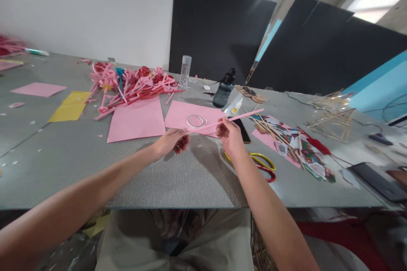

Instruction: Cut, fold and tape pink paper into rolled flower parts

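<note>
A thin rolled pink paper stick [241, 115] slants up to the right between my two hands, above the table. My left hand [176, 139] pinches its lower left end. Farther along, my right hand [228, 131] has its fingers closed around the stick, and the far end sticks out beyond it. Behind the stick lies a pink paper sheet [178, 112] with a roll of tape [195, 121] on it. Another pink sheet [136, 120] lies to the left. Scissors [262, 161] with yellow and red handles rest partly hidden behind my right forearm, and a dark phone [243, 130] is by my right wrist.
A heap of pink and red paper flowers [133, 82] stands at the back left, near a yellow sheet [70, 106]. Behind my hands are a clear bottle [185, 71], a dark bottle [224, 89] and a glue bottle [237, 106]. Paper scraps and sticks [295, 144] lie right.
</note>
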### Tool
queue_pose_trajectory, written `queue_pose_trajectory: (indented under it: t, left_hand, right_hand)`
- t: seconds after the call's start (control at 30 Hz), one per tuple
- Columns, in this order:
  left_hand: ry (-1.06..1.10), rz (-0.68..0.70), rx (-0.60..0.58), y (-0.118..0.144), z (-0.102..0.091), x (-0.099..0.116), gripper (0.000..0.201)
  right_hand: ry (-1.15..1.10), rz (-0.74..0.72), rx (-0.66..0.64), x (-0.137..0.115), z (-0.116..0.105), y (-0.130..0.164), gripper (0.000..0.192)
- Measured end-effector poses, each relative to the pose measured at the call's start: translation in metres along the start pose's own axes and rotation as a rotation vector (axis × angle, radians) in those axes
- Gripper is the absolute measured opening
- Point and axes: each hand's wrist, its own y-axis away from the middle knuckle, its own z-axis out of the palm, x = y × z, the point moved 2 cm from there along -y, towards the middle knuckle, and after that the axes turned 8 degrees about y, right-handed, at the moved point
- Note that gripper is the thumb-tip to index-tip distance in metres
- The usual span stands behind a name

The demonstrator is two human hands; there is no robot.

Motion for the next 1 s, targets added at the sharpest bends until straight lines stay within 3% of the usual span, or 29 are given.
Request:
queue_pose_trajectory:
  t: [0.27,0.5,1.0]
  left_hand:
    - [0.071,0.046,0.037,0.002,0.001,0.004,0.043]
    - [-0.11,0.099,0.018,-0.003,-0.001,0.002,0.035]
    - [-0.183,0.117,-0.049,-0.008,-0.006,-0.01,0.035]
  right_hand:
    - [-0.021,0.009,0.024,0.0,-0.002,-0.002,0.03]
    - [0.007,-0.016,0.034,0.001,-0.002,-0.003,0.03]
    - [0.048,0.012,0.011,0.001,0.001,-0.002,0.034]
